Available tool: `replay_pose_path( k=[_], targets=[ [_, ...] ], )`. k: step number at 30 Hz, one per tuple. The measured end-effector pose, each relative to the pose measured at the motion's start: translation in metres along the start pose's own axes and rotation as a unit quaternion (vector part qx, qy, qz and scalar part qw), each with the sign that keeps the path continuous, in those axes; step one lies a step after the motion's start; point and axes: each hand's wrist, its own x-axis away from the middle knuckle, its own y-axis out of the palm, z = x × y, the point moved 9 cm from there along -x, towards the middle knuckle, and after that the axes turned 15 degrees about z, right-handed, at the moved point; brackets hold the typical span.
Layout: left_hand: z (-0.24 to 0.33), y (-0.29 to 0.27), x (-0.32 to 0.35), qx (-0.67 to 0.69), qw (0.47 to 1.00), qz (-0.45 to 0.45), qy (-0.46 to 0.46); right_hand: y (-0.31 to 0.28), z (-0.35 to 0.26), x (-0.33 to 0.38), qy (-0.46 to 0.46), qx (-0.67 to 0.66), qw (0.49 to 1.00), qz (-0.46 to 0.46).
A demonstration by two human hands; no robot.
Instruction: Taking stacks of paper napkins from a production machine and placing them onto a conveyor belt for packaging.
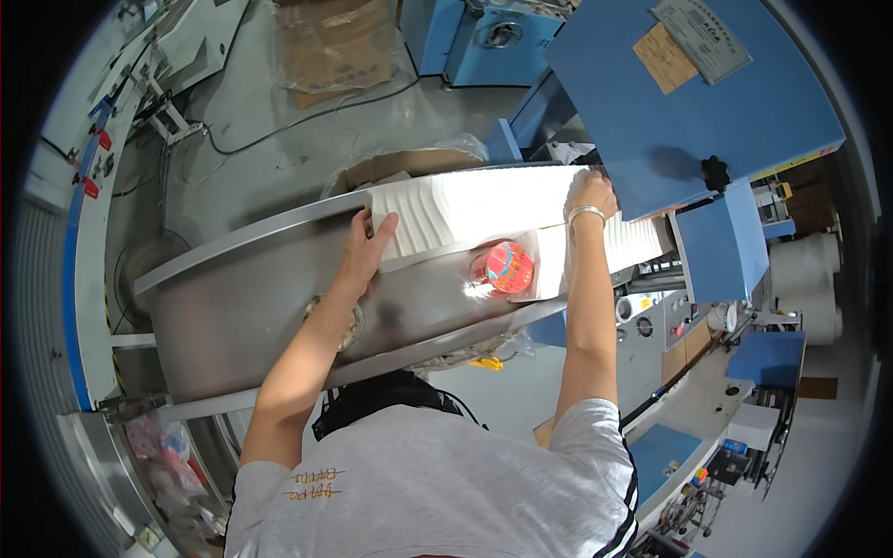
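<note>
A long white ribbed sheet (484, 205) lies across a curved stainless steel table (242, 298). My left hand (367, 244) rests flat on the sheet's left end, fingers spread over its edge. My right hand (591, 193) presses on the sheet's right part, beside the blue machine housing (707, 102); a metal bangle sits on that wrist. A clear pack with a round red and blue print (507, 267) lies on the sheet's near edge between my arms.
Flattened cardboard (335, 46) and a black cable (279, 130) lie on the grey floor beyond the table. White rolls (819, 270) stand at the right. A control panel with knobs (651, 321) sits under the blue housing. Plastic bags (167, 446) lie lower left.
</note>
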Motion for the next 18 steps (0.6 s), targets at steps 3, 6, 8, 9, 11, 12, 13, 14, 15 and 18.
replay_pose_path(
  k=[3,6,8,9,11,12,13,14,15,18],
  targets=[
    [-0.002,-0.001,-0.003,0.009,1.000,-0.003,0.003,0.005,0.002,-0.004,0.008,-0.005,1.000,0.016],
    [0.002,-0.001,0.000,0.004,1.000,-0.003,0.001,0.009,0.007,-0.002,0.043,-0.062,0.997,-0.017],
    [0.001,-0.002,-0.001,-0.016,1.000,0.009,0.002,0.008,0.008,-0.001,0.032,-0.100,0.994,-0.010],
    [0.002,-0.001,0.000,-0.016,1.000,0.008,0.003,0.007,0.010,-0.001,0.033,-0.099,0.994,-0.009],
    [0.005,-0.001,0.003,-0.003,1.000,0.006,-0.002,0.004,0.007,0.001,0.023,-0.101,0.994,-0.023],
    [0.005,0.000,0.003,-0.003,1.000,0.004,-0.001,0.003,0.007,0.002,0.025,-0.101,0.994,-0.022],
    [0.006,0.000,0.004,0.000,1.000,0.004,0.003,0.004,0.007,0.003,0.024,-0.109,0.993,-0.035],
    [0.007,0.000,0.004,0.003,1.000,0.004,0.007,0.006,0.007,0.004,0.022,-0.118,0.992,-0.049],
    [0.007,0.000,0.004,0.002,1.000,0.003,0.009,0.006,0.008,0.004,0.023,-0.119,0.991,-0.048],
    [0.008,0.001,0.004,-0.006,1.000,-0.001,0.010,0.008,0.010,0.003,0.019,-0.147,0.988,-0.037]
  ],
)
